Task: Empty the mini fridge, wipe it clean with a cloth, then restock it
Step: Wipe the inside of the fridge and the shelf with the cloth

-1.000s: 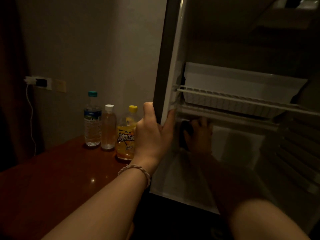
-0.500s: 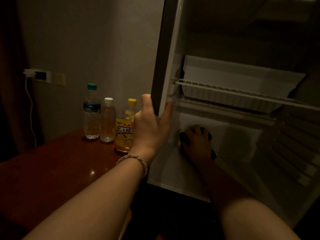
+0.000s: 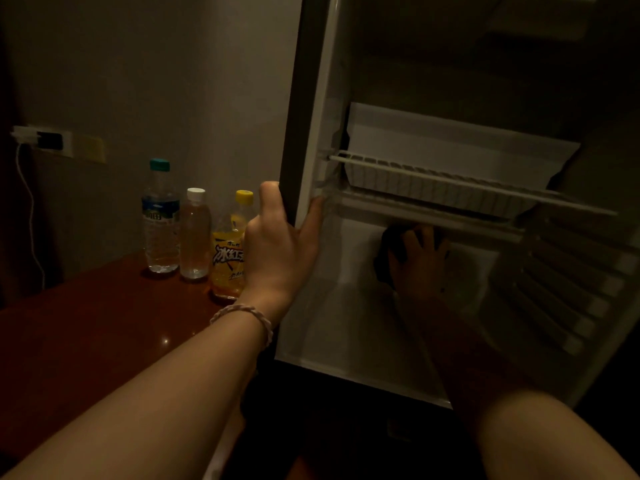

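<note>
The white mini fridge (image 3: 346, 323) stands open with nothing stored in its lower compartment. My left hand (image 3: 277, 251) grips the fridge's left front edge, thumb inside and fingers outside. Deep inside, my right hand (image 3: 420, 263) presses a dark cloth (image 3: 386, 258) against the back wall just under the wire shelf (image 3: 450, 183). On the wooden table stand three bottles: a water bottle with a teal cap (image 3: 160, 216), a clear bottle with a white cap (image 3: 195, 233), and a yellow iced-tea bottle (image 3: 230, 244) partly behind my left hand.
A white tray (image 3: 450, 147) sits on the wire shelf. The fridge door's ribbed racks (image 3: 568, 289) stand at the right. The reddish-brown table (image 3: 86, 327) stretches left of the fridge. A wall socket with a white cable (image 3: 31, 140) is at far left.
My right hand with the cloth moved right and up along the back wall, from the lower left area to just under the shelf. The left hand kept its grip.
</note>
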